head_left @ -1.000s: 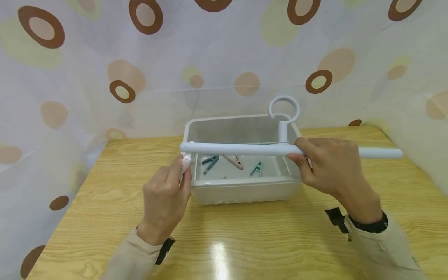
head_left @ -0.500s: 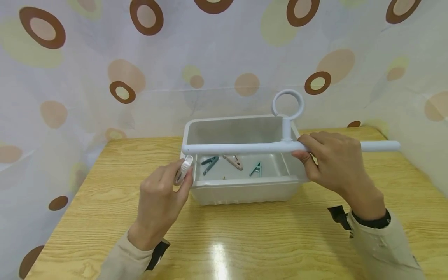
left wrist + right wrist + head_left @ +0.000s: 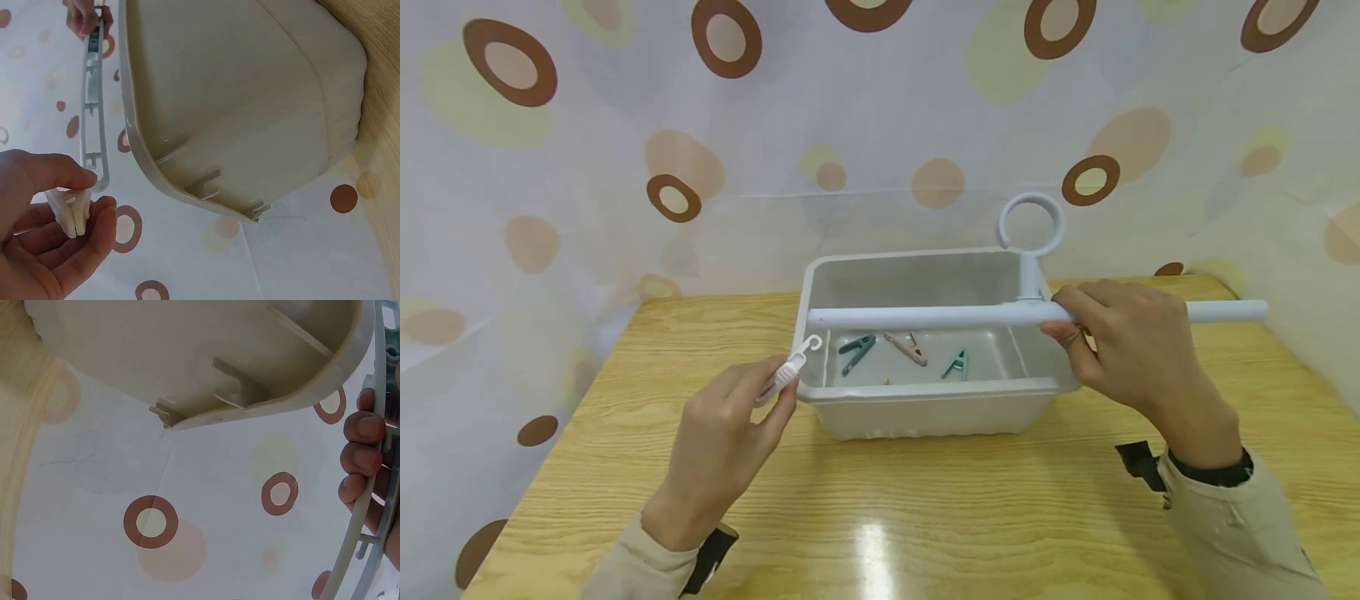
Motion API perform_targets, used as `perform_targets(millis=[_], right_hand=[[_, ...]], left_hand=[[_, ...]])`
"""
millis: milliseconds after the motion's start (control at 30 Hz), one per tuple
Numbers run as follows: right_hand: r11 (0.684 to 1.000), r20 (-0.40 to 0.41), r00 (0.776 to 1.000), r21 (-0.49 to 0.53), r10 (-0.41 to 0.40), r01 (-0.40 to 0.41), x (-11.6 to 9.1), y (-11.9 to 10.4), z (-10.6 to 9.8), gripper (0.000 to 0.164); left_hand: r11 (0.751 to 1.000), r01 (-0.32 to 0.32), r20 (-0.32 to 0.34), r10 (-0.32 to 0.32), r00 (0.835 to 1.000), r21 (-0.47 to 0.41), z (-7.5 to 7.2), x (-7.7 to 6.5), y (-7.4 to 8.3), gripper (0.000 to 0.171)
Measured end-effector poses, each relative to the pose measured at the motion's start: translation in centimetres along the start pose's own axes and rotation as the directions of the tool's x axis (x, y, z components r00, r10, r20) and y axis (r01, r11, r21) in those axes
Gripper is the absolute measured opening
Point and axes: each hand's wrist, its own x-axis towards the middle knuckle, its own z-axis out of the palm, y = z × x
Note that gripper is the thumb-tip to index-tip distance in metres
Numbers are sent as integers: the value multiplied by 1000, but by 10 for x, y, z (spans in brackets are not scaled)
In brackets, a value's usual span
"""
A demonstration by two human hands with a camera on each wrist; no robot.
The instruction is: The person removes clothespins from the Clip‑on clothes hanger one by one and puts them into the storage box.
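Between thumb and fingers my left hand pinches a white clothes peg with a small hook at its tip. It is just left of and below the near end of a pale clothes hanger, apart from it in the head view. My right hand grips the hanger's bar right of its upright ring hook. In the right wrist view, curled fingers wrap its rail. The left wrist view shows the peg end-on, near small prongs along the hanger's underside.
Below the hanger, a white plastic tub stands on the wooden table. Inside lie a dark teal peg, a beige peg and a green peg. A patterned curtain hangs behind.
My left hand has drawn down and left, bringing the peg away from the hanger's end, and the peg's hook has come into sight. The right hand and hanger have shifted slightly right.
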Motion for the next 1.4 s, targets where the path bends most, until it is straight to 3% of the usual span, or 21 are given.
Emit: perform_targets(millis=[267,567,767,900,1100,1400], right_hand=[[1000,-1,1000,-7,4,-4,-4,3,-2,55],[999,18,1000,-33,0,0,-8,9,-8,56],[1000,28,1000,-15,-10,10,-12,11,-11,56],[1000,39,999,-8,-28,29,-14,10,-11,56],[999,25,999,-17,-48,48,-16,10,-14,57],[999,12,999,-20,-47,47,-19,14,-18,58]], left_hand=[[1000,8,37,-7,999,-18,-4,12,-5,31],[998,29,163,-21,986,-47,-16,37,-19,33],[991,48,307,-8,952,-125,-21,74,-35,17],[986,35,354,25,935,-161,-18,94,-39,12],[979,12,408,74,910,-204,-6,118,-37,9],[979,-17,509,120,852,-204,14,148,-34,8]])
